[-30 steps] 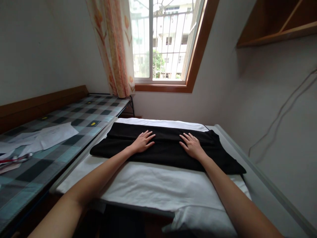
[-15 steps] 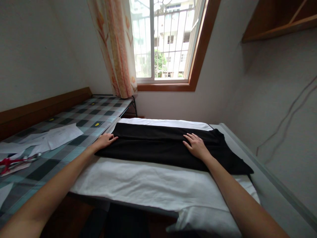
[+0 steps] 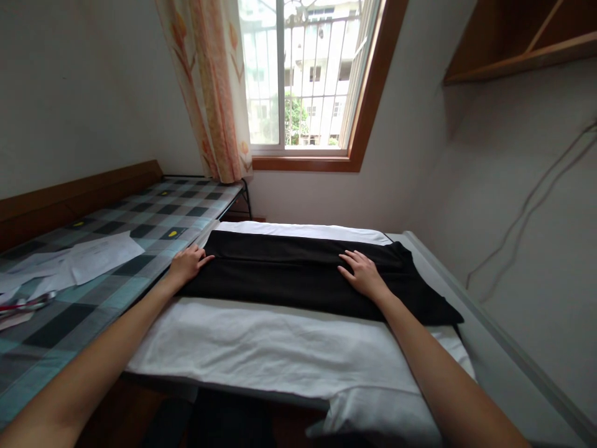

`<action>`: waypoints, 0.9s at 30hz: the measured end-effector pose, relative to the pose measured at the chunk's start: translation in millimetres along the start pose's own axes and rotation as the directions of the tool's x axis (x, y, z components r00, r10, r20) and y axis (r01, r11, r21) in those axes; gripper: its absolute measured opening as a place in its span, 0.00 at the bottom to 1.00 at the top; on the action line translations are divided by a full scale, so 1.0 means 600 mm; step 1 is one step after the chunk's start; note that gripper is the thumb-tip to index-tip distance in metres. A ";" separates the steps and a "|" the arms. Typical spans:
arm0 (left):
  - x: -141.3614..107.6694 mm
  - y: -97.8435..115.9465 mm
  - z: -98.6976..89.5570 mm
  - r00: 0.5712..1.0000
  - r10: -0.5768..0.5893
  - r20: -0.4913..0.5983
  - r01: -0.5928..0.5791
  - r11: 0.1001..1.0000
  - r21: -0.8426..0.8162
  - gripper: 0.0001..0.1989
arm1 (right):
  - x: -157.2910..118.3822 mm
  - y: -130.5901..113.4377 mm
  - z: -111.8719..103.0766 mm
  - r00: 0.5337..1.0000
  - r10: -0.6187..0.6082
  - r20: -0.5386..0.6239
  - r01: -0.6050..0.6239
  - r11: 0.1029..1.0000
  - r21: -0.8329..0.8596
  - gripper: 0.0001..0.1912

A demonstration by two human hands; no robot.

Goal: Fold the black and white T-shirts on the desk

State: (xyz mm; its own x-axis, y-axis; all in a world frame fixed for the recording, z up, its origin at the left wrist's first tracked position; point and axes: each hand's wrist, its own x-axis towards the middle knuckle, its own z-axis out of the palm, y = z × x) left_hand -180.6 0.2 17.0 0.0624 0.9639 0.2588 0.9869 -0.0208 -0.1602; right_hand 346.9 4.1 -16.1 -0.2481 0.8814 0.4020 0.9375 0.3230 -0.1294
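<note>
Standing by the window side. Black cloth (image 3: 284, 280) lies crosswise on a white cloth (image 3: 261, 342), which covers most of a pale grey tabletop (image 3: 499, 361).

Right hand (image 3: 364, 272): open, palm down, fingers spread on the black cloth, right of its middle; nothing gripped. Left hand (image 3: 187, 267): at the black cloth's left end, thumb reaching in over the top, fingers loosely bent about the edge. Cannot tell whether it pinches the fabric or merely rests there.

Step in hand, in my judgement: flattening and squaring the black cloth, right hand steadying, left attending to the end. From this position a next move would call for a sure hold on that left edge, with light pressure on the right so the layers don't skid.

Materials: black cloth matt, smooth, seemingly soft; long band, a lengthwise ridge or fold along it, right end flaring to a point near the tabletop's side. White cloth thinner-looking, rippled, its near right corner drooping past the edge. Left, a bed (image 3: 158, 246) in grey-blue checks, bearing crisp, overlapping papers (image 3: 105, 256).
</note>
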 end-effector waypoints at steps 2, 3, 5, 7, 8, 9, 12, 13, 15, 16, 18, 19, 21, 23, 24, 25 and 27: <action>-0.002 0.001 -0.001 1.000 -0.001 -0.006 0.001 1.000 0.016 0.21 | -0.001 -0.001 -0.004 0.999 -0.031 -0.037 0.031 1.000 0.005 0.22; -0.002 0.001 -0.001 0.999 0.004 -0.034 -0.003 1.000 0.020 0.20 | -0.001 -0.002 -0.007 0.997 -0.059 -0.058 0.060 0.998 0.010 0.20; 0.000 -0.001 -0.004 0.992 0.054 -0.112 -0.053 0.999 0.006 0.18 | -0.002 -0.006 -0.017 0.986 -0.136 -0.097 0.138 0.990 0.012 0.17; 0.005 -0.006 -0.006 0.977 0.164 -0.139 -0.173 0.983 -0.054 0.15 | -0.003 -0.011 -0.028 0.973 -0.199 -0.118 0.199 0.980 -0.017 0.15; 0.008 -0.009 -0.007 0.965 0.229 -0.125 -0.242 0.965 -0.097 0.14 | -0.004 -0.014 -0.033 0.970 -0.212 -0.118 0.209 0.977 -0.044 0.15; 0.011 -0.013 -0.008 0.953 0.287 -0.100 -0.299 0.944 -0.141 0.13 | -0.004 -0.017 -0.037 0.970 -0.214 -0.115 0.206 0.976 -0.074 0.14; 0.019 -0.020 -0.010 0.930 0.365 -0.043 -0.365 0.909 -0.199 0.14 | -0.005 -0.022 -0.044 0.976 -0.198 -0.093 0.184 0.973 -0.137 0.12; 0.021 -0.020 -0.010 0.930 0.366 -0.039 -0.367 0.911 -0.190 0.14 | -0.004 -0.024 -0.044 0.977 -0.195 -0.085 0.182 0.973 -0.144 0.12; 0.022 -0.018 -0.013 0.933 0.358 -0.037 -0.359 0.920 -0.155 0.15 | -0.004 -0.025 -0.044 0.980 -0.185 -0.074 0.173 0.975 -0.142 0.12; 0.022 -0.016 -0.014 0.937 0.347 -0.035 -0.349 0.927 -0.138 0.15 | -0.004 -0.026 -0.044 0.982 -0.175 -0.068 0.165 0.976 -0.139 0.12; 0.020 -0.013 -0.018 0.946 0.322 -0.037 -0.324 0.938 -0.123 0.15 | -0.004 -0.027 -0.044 0.986 -0.158 -0.051 0.149 0.979 -0.141 0.12; 0.018 -0.012 -0.020 0.950 0.309 -0.042 -0.312 0.942 -0.122 0.15 | -0.004 -0.028 -0.045 0.988 -0.151 -0.040 0.143 0.979 -0.145 0.11; 0.013 -0.011 -0.025 0.956 0.287 -0.058 -0.292 0.949 -0.116 0.15 | -0.004 -0.030 -0.047 0.991 -0.134 -0.020 0.129 0.980 -0.154 0.10; 0.008 -0.011 -0.027 0.961 0.271 -0.063 -0.275 0.957 -0.088 0.14 | -0.004 -0.030 -0.049 0.994 -0.112 -0.009 0.110 0.983 -0.144 0.10; 0.006 -0.011 -0.028 0.962 0.266 -0.056 -0.269 0.961 -0.068 0.14 | -0.005 -0.029 -0.050 0.995 -0.101 -0.003 0.100 0.986 -0.132 0.10; 0.004 -0.011 -0.028 0.964 0.264 -0.044 -0.266 0.963 -0.047 0.14 | -0.005 -0.027 -0.051 0.996 -0.090 0.004 0.090 0.989 -0.116 0.09; 0.002 -0.010 -0.027 0.963 0.269 -0.013 -0.269 0.963 -0.013 0.13 | -0.007 -0.018 -0.056 0.998 -0.060 0.016 0.061 0.995 -0.083 0.10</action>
State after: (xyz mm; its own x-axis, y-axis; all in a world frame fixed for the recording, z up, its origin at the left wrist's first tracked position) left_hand -183.8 -3.0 33.8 0.3270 0.9195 0.2181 0.9356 -0.2825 -0.2116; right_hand 345.9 -14.6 13.9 -0.3082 0.8659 0.3941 0.9375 0.3469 -0.0290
